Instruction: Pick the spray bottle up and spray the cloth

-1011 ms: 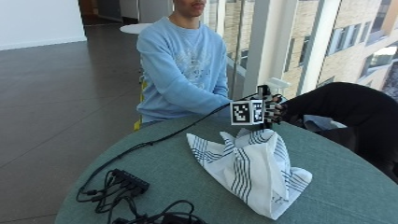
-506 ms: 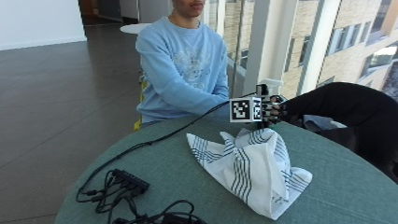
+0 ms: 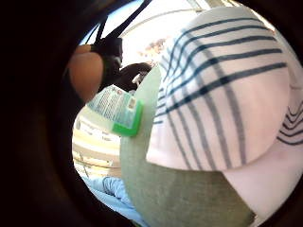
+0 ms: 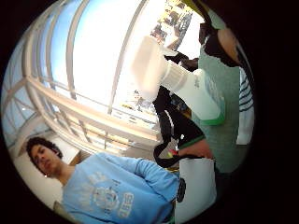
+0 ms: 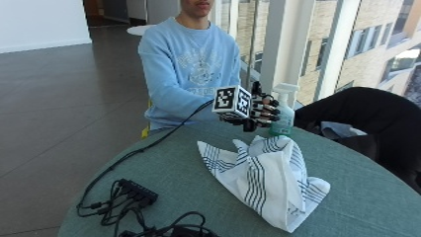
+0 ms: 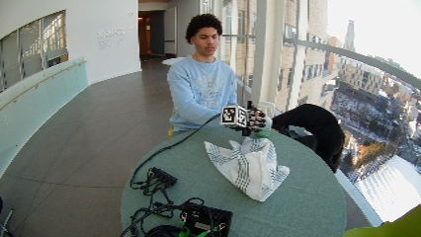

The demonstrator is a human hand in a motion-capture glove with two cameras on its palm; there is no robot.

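Note:
In the outside view a spray bottle [image 5: 283, 116] with a white trigger head and a green base stands upright at the table's far edge. My gloved right hand [image 5: 262, 111] is at its side, fingers curled round its body. The little finger side palm view shows the bottle's label [image 3: 115, 108] close to the palm, and the thumb side palm view shows its white head [image 4: 152, 70]. A white cloth with dark blue stripes [image 5: 266, 175] lies bunched in a peak on the table just in front of the bottle and hand. The wide outside view shows the hand [image 6: 253, 120] above the cloth [image 6: 248, 165].
The round table has a green top [image 5: 368, 197]. A black power strip with tangled cables [image 5: 135, 195] lies at the near left. A dark jacket [image 5: 368, 113] hangs over a chair at the right. The person in a light blue sweatshirt [image 5: 190, 69] sits behind the table.
My hand has shifted a little up and toward the person and turned. The bottle, hidden behind it one second ago, now shows beside the fingers. The cloth has not moved.

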